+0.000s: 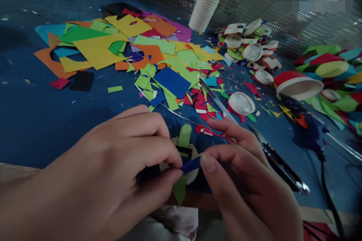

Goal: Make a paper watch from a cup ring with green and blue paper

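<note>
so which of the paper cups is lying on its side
The red-rimmed cup at right, alone on the blue table, its white mouth facing the camera. The other cups form a nested white stack leaning against the mesh wall.

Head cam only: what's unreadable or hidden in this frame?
- Small white paper disc with green strips: mostly covered by the left hand and right hand.
- Dark blue paper strip: ends hidden under the fingers.
- Stack of white paper cups: top cut off by the frame edge.
- Top left and top right patches: pixelated.
- Black cable: leaves at the bottom edge.
</note>
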The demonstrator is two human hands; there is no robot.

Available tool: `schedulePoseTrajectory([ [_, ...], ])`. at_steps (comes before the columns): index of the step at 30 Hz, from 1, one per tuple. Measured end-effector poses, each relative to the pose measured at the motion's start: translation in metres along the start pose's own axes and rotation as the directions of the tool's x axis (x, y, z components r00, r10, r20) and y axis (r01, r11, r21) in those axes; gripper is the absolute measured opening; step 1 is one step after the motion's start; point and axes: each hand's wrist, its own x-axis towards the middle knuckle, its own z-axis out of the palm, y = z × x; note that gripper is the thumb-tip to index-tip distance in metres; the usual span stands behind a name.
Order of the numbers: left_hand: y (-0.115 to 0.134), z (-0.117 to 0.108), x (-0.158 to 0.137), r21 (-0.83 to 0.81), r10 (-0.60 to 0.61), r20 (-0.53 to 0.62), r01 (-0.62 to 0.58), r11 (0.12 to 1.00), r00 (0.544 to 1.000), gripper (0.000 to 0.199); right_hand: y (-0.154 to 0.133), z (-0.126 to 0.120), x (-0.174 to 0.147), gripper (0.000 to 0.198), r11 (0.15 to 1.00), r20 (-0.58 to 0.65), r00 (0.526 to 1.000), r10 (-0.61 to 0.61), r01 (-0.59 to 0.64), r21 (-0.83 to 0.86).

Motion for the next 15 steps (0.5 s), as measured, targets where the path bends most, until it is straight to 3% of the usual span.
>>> schedulePoseTrajectory([
  [5,0.003,-0.006,0.005,0.013,-0.073,0.024,0.073,0.997,0.997,0.022,0.007,-0.012,-0.004,0.016,0.996,0.149,0.987,-0.061,0.069,-0.048],
  [15,-0.003,0.001,0.009,0.049,0.032,0.027,-0.033,0.998,0.999,0.024,0.009,-0.008,-0.009,0.020,0.996,0.136,0.989,-0.059,0.068,-0.061],
])
